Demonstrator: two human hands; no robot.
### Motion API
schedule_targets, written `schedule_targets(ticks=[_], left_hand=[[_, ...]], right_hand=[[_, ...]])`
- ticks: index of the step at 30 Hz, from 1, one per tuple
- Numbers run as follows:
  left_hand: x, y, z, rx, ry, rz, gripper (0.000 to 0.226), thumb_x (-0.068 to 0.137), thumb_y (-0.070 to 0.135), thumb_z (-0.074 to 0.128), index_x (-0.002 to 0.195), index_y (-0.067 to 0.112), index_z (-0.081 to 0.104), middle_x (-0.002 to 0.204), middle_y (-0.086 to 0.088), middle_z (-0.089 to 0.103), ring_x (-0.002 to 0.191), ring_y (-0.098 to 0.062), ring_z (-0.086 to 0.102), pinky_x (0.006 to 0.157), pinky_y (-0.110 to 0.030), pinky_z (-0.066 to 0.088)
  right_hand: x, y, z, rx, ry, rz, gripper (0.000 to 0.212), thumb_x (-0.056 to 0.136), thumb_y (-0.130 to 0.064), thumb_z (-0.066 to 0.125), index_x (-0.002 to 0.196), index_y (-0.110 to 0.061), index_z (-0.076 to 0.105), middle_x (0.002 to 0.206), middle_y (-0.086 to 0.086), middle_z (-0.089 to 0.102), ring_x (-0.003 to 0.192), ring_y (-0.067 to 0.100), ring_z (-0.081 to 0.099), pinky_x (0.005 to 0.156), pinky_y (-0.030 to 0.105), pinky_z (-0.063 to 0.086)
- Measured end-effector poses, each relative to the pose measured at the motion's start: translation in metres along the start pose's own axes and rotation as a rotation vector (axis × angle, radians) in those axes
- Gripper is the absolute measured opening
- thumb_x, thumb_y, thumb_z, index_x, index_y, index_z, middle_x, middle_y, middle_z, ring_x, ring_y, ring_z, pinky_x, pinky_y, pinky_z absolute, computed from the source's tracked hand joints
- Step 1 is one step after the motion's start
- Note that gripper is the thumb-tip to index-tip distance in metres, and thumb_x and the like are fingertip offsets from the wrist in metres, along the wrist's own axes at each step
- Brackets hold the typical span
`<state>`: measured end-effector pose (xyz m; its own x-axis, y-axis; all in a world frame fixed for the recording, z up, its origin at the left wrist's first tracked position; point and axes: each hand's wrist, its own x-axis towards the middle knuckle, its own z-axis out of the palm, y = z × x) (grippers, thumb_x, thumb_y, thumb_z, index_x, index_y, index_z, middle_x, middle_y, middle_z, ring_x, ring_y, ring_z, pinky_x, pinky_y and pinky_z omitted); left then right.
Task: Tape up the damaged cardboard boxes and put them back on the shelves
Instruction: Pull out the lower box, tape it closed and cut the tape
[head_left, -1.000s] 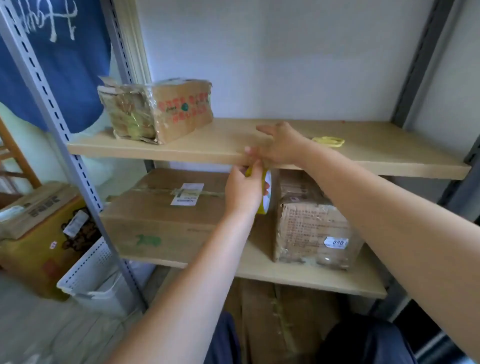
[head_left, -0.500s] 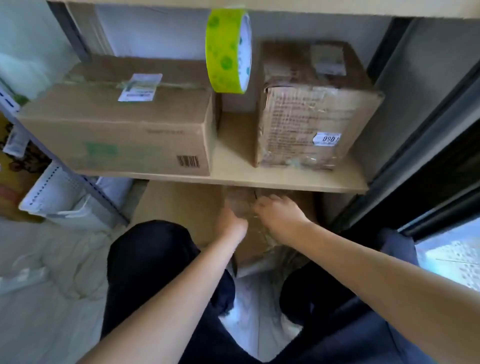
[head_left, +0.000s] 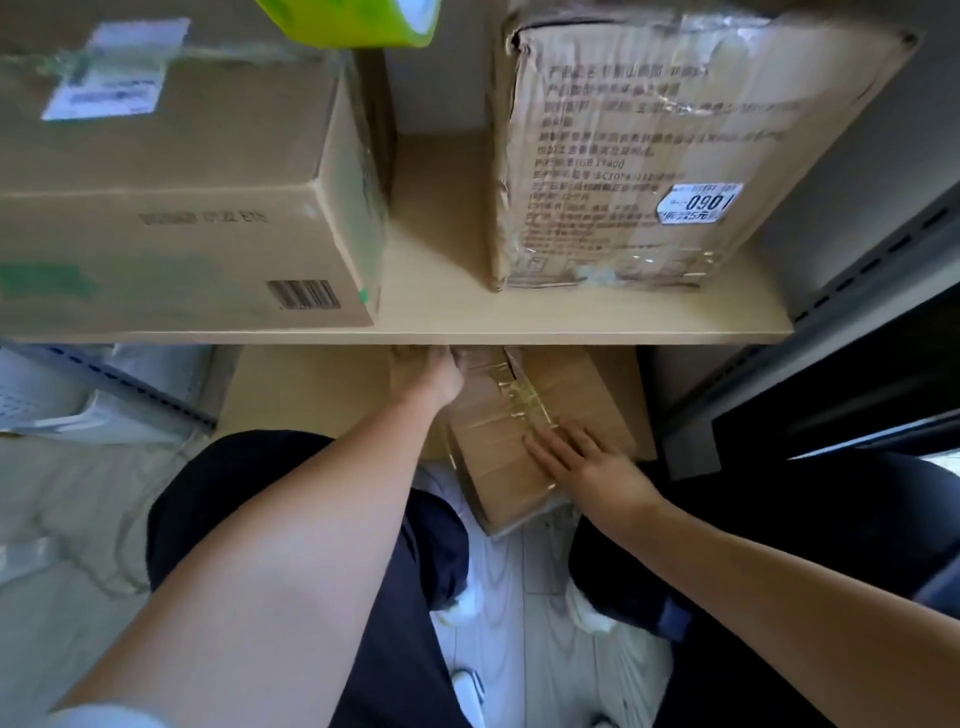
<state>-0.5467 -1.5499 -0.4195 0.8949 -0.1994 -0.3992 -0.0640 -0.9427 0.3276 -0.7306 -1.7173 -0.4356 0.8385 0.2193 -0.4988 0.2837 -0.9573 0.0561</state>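
1. The left hand (head_left: 431, 374) is stretched farther forward than the right; its fingers are hidden, so its grip cannot be told.
2. The right hand (head_left: 582, 462) lies palm down, nearer the body, fingers straight and slightly spread, pointing towards the left forearm.
3. Both forearms are bare.

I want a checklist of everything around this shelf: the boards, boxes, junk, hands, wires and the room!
Surface: wooden shelf board holds two boxes; a lower board sits under it.
Job's things: low box, partly under the shelf, clear tape along its top; wide box on the left; upright box on the right, with a white sticker; green tape roll at the top edge.
Clutter: white basket at left.
Hands: left hand reaches under the shelf, fingers hidden; right hand lies flat on the low box.
Cables: nothing seen clearly.
Surroundings: pale wood floor, metal shelf post.
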Motion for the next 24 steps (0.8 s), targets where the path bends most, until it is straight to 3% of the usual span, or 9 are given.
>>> schedule_targets(ticks=[3,5,7,10,12,14,16,19,24], left_hand=[[0.011,0.002,0.002,-0.16,0.033,0.104,0.05,0.105,0.038,0.045,0.143,0.005,0.044,0.146,-0.02,0.046,0.133,-0.035,0.043,0.1,-0.028,0.023],[0.014,0.001,0.008,-0.193,-0.029,0.13,0.053,0.101,0.04,0.051,0.143,0.007,0.046,0.148,-0.017,0.045,0.135,-0.032,0.043,0.105,-0.031,0.029],[0.015,0.0,0.015,-0.246,-0.123,0.103,0.062,0.099,0.042,0.056,0.146,0.005,0.04,0.151,-0.017,0.041,0.138,-0.031,0.04,0.111,-0.034,0.029],[0.015,-0.01,0.018,0.007,-0.177,0.016,0.095,0.088,0.069,0.052,0.156,0.011,0.02,0.158,-0.016,0.03,0.143,-0.032,0.034,0.112,-0.042,0.034],[0.012,-0.02,0.018,0.158,-0.295,-0.046,0.108,0.082,0.08,0.046,0.159,0.013,0.011,0.162,-0.014,0.023,0.146,-0.032,0.031,0.114,-0.044,0.034],[0.007,-0.025,0.025,0.154,-0.356,-0.049,0.109,0.082,0.082,0.041,0.159,0.013,0.007,0.164,-0.014,0.018,0.147,-0.034,0.028,0.117,-0.048,0.029],[0.001,-0.027,0.036,-0.041,-0.333,-0.043,0.105,0.085,0.081,0.035,0.159,0.016,-0.002,0.164,-0.014,0.018,0.143,-0.036,0.035,0.113,-0.048,0.034],[-0.004,-0.028,0.049,-0.323,-0.201,-0.022,0.095,0.091,0.072,0.038,0.156,0.028,-0.015,0.163,-0.009,0.023,0.116,-0.036,0.06,0.08,-0.036,0.051],[0.006,-0.029,0.058,-0.355,-0.127,-0.088,0.082,0.092,0.068,0.046,0.155,0.018,0.03,0.155,-0.011,0.04,0.139,-0.032,0.042,0.11,-0.043,0.037]], right_hand=[[-0.013,0.019,-0.012,-0.006,-0.1,-0.038,0.076,0.102,-0.022,0.042,0.156,-0.025,-0.012,0.165,-0.003,-0.011,0.152,0.027,-0.004,0.119,0.043,0.015],[-0.024,0.03,-0.021,-0.018,-0.134,-0.064,0.072,0.102,-0.015,0.039,0.157,-0.032,-0.004,0.165,-0.007,-0.008,0.152,0.024,-0.006,0.121,0.047,0.008],[-0.039,0.034,-0.023,0.117,-0.103,0.059,0.068,0.101,-0.014,0.037,0.156,-0.039,0.006,0.164,-0.009,-0.011,0.151,0.025,-0.013,0.12,0.056,0.0],[-0.051,0.013,-0.011,0.54,0.199,0.615,0.074,0.102,-0.019,0.041,0.157,-0.024,-0.008,0.163,0.008,-0.017,0.151,0.033,-0.009,0.121,0.054,0.008],[-0.04,-0.003,-0.007,1.117,0.249,1.07,0.082,0.102,-0.038,0.044,0.155,-0.01,-0.011,0.161,0.024,0.009,0.146,0.041,0.021,0.113,0.045,0.028],[-0.024,-0.011,0.004,1.476,0.199,1.338,0.086,0.097,-0.049,0.052,0.153,0.0,0.009,0.143,0.03,0.042,0.127,0.043,0.048,0.098,0.042,0.042],[-0.018,-0.012,0.015,1.584,0.293,1.351,0.074,0.094,-0.048,0.057,0.14,0.003,0.031,0.131,0.028,0.054,0.118,0.043,0.055,0.089,0.04,0.044],[-0.016,-0.006,0.029,1.632,0.382,1.254,0.064,0.092,-0.042,0.064,0.134,0.003,0.044,0.128,0.025,0.059,0.117,0.039,0.057,0.086,0.034,0.043],[-0.02,-0.004,0.027,1.675,0.396,1.073,0.059,0.08,-0.025,0.081,0.13,-0.006,0.057,0.123,0.011,0.065,0.108,0.021,0.06,0.08,0.024,0.042]])
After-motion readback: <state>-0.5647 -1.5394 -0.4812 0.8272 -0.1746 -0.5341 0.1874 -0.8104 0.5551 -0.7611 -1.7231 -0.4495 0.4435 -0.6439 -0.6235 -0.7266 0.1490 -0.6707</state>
